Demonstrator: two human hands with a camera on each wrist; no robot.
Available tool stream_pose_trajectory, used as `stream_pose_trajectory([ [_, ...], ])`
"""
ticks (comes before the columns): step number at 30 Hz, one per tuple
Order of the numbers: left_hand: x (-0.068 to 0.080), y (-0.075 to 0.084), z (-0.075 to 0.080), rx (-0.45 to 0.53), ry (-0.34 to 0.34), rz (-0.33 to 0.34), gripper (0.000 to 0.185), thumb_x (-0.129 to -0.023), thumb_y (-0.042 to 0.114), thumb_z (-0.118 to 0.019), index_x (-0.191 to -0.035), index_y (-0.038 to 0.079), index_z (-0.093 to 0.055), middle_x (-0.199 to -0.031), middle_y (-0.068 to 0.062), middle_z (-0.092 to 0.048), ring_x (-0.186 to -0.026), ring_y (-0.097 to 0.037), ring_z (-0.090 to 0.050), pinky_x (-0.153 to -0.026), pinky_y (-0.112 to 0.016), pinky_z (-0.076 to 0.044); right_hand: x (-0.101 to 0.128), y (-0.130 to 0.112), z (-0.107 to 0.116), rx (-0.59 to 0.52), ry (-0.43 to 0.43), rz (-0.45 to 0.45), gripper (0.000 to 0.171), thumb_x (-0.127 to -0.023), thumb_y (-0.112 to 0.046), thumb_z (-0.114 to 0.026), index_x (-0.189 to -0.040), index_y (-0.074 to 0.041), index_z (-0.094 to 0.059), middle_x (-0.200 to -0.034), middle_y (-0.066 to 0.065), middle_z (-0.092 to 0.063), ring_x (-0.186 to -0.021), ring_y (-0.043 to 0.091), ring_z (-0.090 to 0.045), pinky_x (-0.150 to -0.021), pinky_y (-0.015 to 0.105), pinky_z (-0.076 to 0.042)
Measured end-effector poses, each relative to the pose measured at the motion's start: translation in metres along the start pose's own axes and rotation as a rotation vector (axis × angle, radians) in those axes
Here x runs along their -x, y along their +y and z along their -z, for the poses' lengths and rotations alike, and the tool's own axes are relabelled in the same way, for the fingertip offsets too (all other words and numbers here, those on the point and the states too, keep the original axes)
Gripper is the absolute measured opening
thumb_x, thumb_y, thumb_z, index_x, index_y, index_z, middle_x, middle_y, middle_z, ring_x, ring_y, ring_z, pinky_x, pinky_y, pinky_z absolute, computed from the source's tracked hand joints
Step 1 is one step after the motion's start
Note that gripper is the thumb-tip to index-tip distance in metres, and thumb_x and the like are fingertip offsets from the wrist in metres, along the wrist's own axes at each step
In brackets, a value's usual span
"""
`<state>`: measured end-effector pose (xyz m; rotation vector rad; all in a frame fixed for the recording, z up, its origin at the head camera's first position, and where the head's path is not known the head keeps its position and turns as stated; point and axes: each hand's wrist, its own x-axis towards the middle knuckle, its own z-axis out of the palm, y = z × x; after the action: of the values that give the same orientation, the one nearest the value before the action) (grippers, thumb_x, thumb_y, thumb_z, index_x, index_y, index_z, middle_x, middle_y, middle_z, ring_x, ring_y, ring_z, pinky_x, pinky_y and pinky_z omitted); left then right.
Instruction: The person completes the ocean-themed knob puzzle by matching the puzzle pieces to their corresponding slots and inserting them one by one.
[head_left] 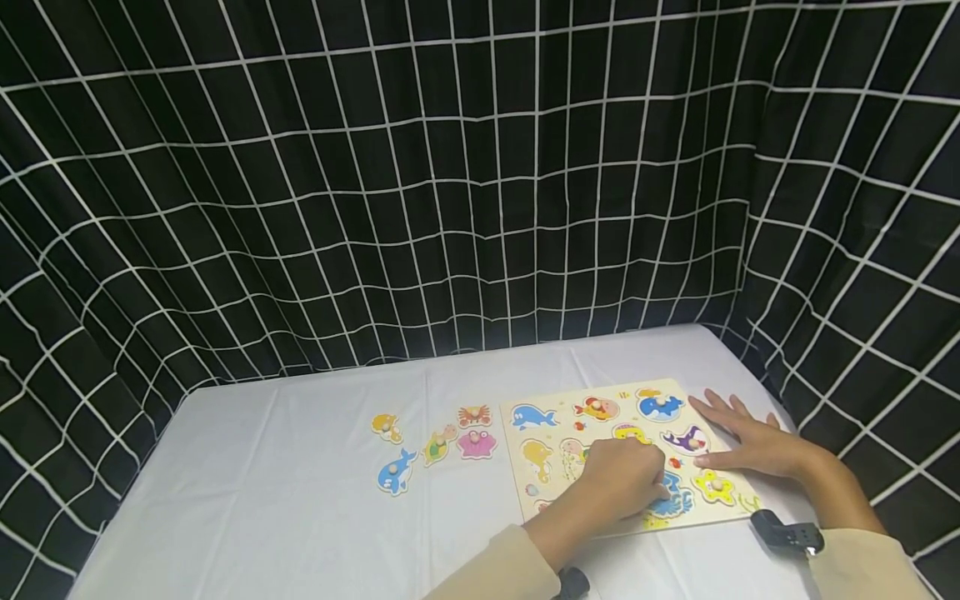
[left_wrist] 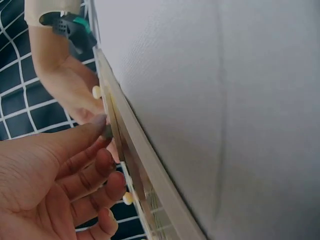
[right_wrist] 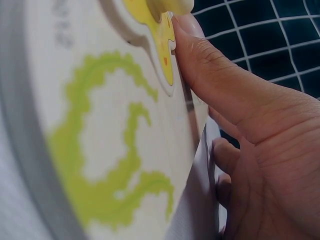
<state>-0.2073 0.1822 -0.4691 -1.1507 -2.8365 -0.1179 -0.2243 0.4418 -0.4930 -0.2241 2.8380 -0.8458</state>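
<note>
**Two hands on a sea-animal peg puzzle**

No brand, label or legible writing shows anywhere — the puzzle board (head_left: pixel 626 454) carries only pictures. It lies on the white-covered worktop (head_left: pixel 285 500), toward the right side, in front of a black curtain with a white grid (head_left: pixel 450 183).

The left hand (head_left: pixel 622 483) rests over the board's middle, fingers curled down around something there; what they pinch is hidden under the hand, though the left-wrist view shows fingertips (left_wrist: pixel 102 122) closing at the board's edge near a small peg. The right hand (head_left: pixel 750 442) lies flat with straight fingers on the board's right edge, thumb (right_wrist: pixel 200 55) touching a yellow piece (head_left: pixel 714 486).

Five loose pieces (head_left: pixel 435 446) sit on the worktop left of the board — well apart from both hands. The wrist views are blurred and tightly cropped.
</note>
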Motion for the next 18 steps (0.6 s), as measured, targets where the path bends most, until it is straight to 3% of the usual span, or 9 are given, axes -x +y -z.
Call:
stream_pose_trajectory([
  [6, -0.005, 0.007, 0.000, 0.018, -0.023, 0.032, 0.020, -0.085, 0.052, -0.076, -0.084, 0.034, -0.070, -0.064, 0.021, -0.055, -0.058, 0.002, -0.046, -0.059, -0.022, -0.038, 0.000, 0.003, 0.000, 0.001, -0.001, 0.001, 0.098, -0.084, -0.048, -0.077, -0.159, -0.010, -0.027, -0.164, 0.030, -0.004, -0.147, 0.057, 0.011, -0.102, 0.079, 0.014],
  [18, -0.013, 0.012, -0.004, 0.020, -0.013, 0.009, 0.018, -0.084, 0.051, -0.077, -0.088, 0.035, -0.073, -0.066, 0.022, -0.061, -0.055, 0.003, -0.045, -0.055, -0.019, -0.037, 0.001, 0.002, 0.001, 0.013, -0.004, -0.010, 0.098, -0.084, -0.048, -0.077, -0.159, -0.010, -0.028, -0.164, 0.030, -0.006, -0.147, 0.056, 0.009, -0.103, 0.080, 0.012],
])
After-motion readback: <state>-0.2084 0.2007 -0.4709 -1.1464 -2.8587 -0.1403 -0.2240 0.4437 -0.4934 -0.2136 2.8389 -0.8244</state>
